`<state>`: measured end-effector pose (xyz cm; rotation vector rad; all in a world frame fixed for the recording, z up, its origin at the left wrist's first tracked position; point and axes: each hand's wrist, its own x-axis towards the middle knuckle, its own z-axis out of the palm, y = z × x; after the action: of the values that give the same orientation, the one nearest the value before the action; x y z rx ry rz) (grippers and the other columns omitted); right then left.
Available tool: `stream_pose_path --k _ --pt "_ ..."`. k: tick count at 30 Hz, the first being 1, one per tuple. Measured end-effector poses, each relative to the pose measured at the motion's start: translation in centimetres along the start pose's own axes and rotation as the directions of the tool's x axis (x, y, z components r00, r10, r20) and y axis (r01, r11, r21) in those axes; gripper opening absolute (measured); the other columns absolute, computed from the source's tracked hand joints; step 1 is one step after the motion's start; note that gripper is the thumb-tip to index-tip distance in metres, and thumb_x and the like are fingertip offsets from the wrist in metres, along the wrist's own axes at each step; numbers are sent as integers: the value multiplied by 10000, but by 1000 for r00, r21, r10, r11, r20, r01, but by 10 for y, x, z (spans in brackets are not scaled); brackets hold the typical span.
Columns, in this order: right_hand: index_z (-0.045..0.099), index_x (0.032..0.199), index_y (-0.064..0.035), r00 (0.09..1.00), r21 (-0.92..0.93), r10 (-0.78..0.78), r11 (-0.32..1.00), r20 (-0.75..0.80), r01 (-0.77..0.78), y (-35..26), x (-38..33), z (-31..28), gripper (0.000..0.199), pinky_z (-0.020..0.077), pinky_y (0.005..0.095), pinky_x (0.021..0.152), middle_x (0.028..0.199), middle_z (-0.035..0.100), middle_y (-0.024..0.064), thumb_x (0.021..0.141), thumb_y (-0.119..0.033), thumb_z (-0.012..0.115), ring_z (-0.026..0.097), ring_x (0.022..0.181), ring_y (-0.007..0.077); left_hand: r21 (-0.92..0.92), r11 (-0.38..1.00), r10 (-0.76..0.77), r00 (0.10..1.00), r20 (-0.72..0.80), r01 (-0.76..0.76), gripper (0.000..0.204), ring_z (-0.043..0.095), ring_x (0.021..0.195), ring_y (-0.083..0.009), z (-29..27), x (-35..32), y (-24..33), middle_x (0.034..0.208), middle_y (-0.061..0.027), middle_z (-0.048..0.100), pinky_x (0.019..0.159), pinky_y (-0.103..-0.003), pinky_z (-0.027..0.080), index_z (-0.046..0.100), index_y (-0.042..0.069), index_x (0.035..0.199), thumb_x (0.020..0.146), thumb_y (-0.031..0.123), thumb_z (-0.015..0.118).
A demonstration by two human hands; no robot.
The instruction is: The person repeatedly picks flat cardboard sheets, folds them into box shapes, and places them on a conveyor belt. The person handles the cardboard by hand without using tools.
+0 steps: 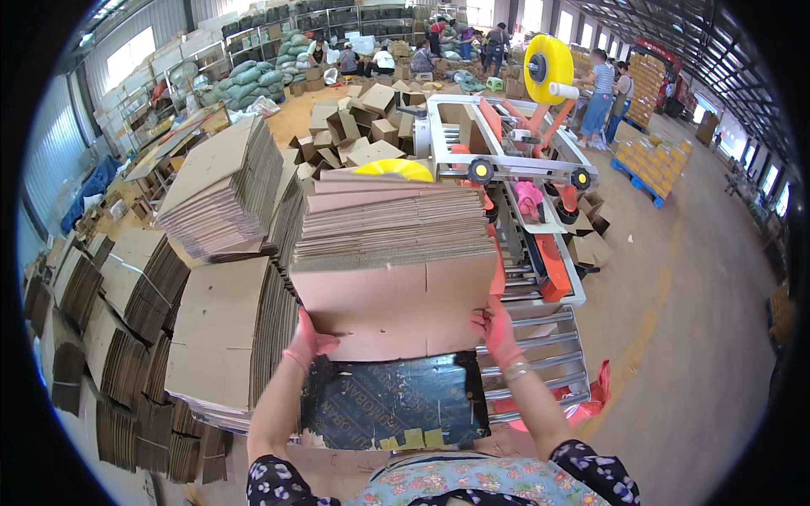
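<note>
One flattened carton is positioned in the head view between the left hand and the right hand, both in pink gloves. The left hand grasps the carton at its lower left corner, thumb on the near face. The right hand grasps the right edge near the lower corner, fingertips curled onto the near face. Fingers behind the cardboard are hidden.

The carton's broad panel is tilted toward the wearer, in front of a stack of folded cardboard. Its lower edge lies at the far edge of a black board. To the left stands a second carton stack; a taller one rises beyond it. To the right, a roller conveyor leads to a white-framed machine with orange arms and a yellow tape roll. Opened boxes lie piled beyond the stacks.
</note>
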<state>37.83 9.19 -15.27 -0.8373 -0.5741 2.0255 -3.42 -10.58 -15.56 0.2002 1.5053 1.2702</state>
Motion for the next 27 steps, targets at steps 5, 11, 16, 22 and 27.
stream_pose_path --k 5,11,16,22,27 --pt "469 1346 -17 808 -274 -569 810 -153 519 66 -25 13 396 474 251 824 1083 561 55 962 -78 546 555 935 132 -67 996 57 988 -141 -67 847 640 909 -293 4 -14 -85 1060 -207 619 781 -391 549 388 59 1415 894 727 414" --pt "528 1347 -53 252 -537 -492 -612 833 581 -5 -66 145 528 345 469 1085 1331 536 133 877 -257 654 483 1253 337 178 858 495 868 -33 -482 421 610 920 -244 39 -70 -100 1156 -142 596 824 -360 495 485 6 1329 964 211 527" --pt "524 1374 -116 452 -432 -185 -724 873 538 -31 -22 149 709 165 579 1143 1478 447 113 813 -535 634 349 1396 330 662 -493 760 91 644 -565 528 494 1168 -380 127 -155 53 1239 -199 540 1032 -533 351 497 -19 1299 890 299 598" --pt "646 877 -169 134 -206 -180 -485 975 850 -23 -106 121 241 184 533 1157 1308 620 -25 773 -351 763 513 1286 223 745 -269 577 517 632 -611 566 588 1072 -325 147 -180 62 1148 -171 621 938 -452 444 556 10 1264 893 433 617" --pt "584 736 -83 69 -76 93 71 993 995 -71 -143 94 159 425 476 931 956 663 35 749 -172 716 624 993 238 992 -33 581 806 115 -118 564 678 708 -307 138 -184 103 815 -157 692 687 -421 513 638 18 991 802 547 686"
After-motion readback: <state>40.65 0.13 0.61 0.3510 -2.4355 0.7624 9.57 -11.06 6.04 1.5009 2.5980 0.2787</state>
